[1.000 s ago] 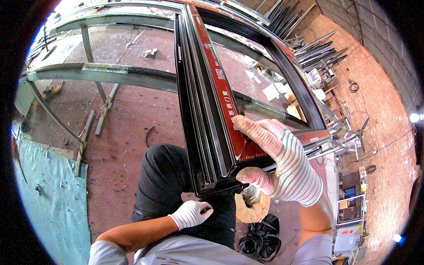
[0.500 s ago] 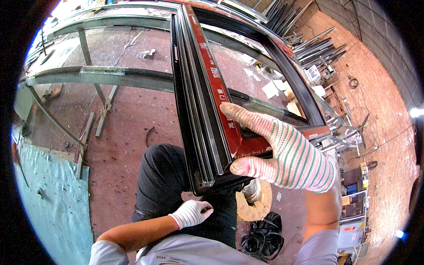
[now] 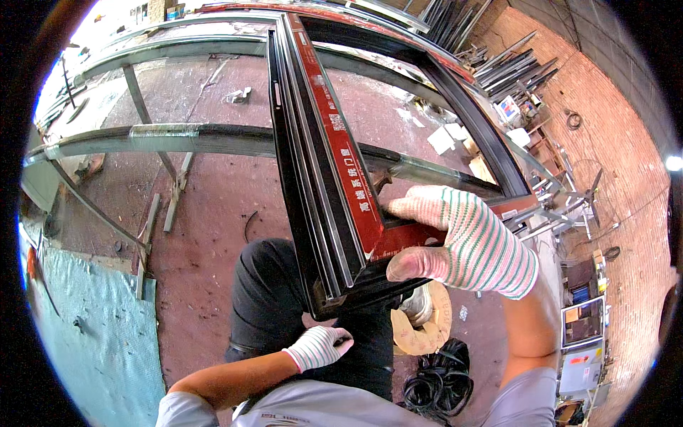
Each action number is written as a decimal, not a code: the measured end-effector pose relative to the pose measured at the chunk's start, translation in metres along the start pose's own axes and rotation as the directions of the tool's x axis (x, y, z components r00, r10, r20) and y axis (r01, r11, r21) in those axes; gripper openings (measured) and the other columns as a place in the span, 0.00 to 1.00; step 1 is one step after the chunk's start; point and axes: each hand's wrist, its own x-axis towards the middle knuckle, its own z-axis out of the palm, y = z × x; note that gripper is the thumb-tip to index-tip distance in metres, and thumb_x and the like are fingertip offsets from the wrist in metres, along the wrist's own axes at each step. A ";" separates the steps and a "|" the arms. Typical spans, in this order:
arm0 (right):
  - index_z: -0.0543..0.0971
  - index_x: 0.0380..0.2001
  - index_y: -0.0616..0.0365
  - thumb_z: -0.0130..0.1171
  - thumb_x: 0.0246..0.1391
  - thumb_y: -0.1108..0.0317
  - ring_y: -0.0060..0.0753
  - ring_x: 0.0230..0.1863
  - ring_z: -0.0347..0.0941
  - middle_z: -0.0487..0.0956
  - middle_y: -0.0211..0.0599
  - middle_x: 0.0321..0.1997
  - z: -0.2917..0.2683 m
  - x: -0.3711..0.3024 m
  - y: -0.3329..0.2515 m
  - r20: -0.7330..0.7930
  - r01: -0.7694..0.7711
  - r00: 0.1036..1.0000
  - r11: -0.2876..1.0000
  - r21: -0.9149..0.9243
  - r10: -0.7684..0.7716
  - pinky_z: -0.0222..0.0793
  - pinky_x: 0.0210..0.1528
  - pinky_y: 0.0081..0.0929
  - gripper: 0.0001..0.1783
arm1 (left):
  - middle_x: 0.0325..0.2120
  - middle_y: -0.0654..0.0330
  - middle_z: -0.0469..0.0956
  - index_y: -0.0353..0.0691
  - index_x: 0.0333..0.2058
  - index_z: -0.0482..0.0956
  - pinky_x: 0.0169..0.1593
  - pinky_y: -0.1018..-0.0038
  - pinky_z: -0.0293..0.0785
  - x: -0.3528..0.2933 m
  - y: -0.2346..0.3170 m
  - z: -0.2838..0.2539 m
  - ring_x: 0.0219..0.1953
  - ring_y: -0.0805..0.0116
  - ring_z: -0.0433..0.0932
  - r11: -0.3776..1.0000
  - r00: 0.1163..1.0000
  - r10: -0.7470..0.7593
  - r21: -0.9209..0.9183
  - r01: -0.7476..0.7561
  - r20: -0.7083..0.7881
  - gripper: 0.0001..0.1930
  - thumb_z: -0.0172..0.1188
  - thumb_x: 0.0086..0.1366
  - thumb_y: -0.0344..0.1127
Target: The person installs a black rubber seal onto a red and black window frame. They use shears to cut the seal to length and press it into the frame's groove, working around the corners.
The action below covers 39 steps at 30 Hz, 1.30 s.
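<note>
A black window frame (image 3: 295, 149) with red protective film on its upper face stretches away from me, its near corner above my thigh. My right hand (image 3: 466, 242), in a striped knitted glove, grips the frame's near rail close to that corner. Its fingers reach over the inner edge and the thumb lies along the near side. Low over my dark trouser leg, my gloved left hand (image 3: 319, 347) is closed, apart from the frame. A small dark spot shows at its fingers, too small to name.
Metal rails (image 3: 199, 136) of a stand run under the frame to the left. A teal mat (image 3: 99, 341) covers the floor at lower left. Black coiled strips (image 3: 437, 384) and a tan ring of tape or paper (image 3: 420, 338) lie by my legs. Profiles (image 3: 516, 67) are stacked by the brick wall.
My right hand has slid right along the near rail, off the red-filmed side rail, and its fingers now curl over the inner edge. The left hand stays closed by my leg.
</note>
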 end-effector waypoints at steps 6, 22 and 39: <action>0.81 0.44 0.63 0.72 0.48 0.45 0.46 0.34 0.76 0.77 0.45 0.32 -0.010 -0.002 0.007 0.049 0.021 0.999 0.999 0.049 -0.023 0.70 0.37 0.37 0.32 | 0.29 0.47 0.84 0.42 0.42 0.85 0.38 0.63 0.80 0.002 0.002 0.000 0.32 0.50 0.85 1.000 1.000 -0.009 0.007 0.009 -0.010 0.14 0.61 0.67 0.45; 0.81 0.46 0.65 0.72 0.50 0.48 0.52 0.35 0.77 0.78 0.48 0.33 -0.022 -0.013 0.015 0.069 -0.002 0.998 1.000 -0.020 0.003 0.72 0.39 0.39 0.32 | 0.28 0.48 0.84 0.41 0.42 0.85 0.37 0.64 0.80 0.005 0.001 0.003 0.30 0.51 0.84 0.997 0.996 0.068 0.032 -0.067 -0.051 0.14 0.62 0.67 0.44; 0.81 0.41 0.62 0.68 0.49 0.34 0.50 0.35 0.79 0.80 0.49 0.31 -0.022 -0.023 0.026 0.045 -0.087 0.995 0.994 -0.068 0.090 0.74 0.40 0.39 0.37 | 0.28 0.46 0.84 0.40 0.41 0.85 0.36 0.63 0.80 0.005 0.004 0.006 0.31 0.50 0.85 0.999 0.999 -0.033 0.023 0.032 0.026 0.14 0.61 0.68 0.44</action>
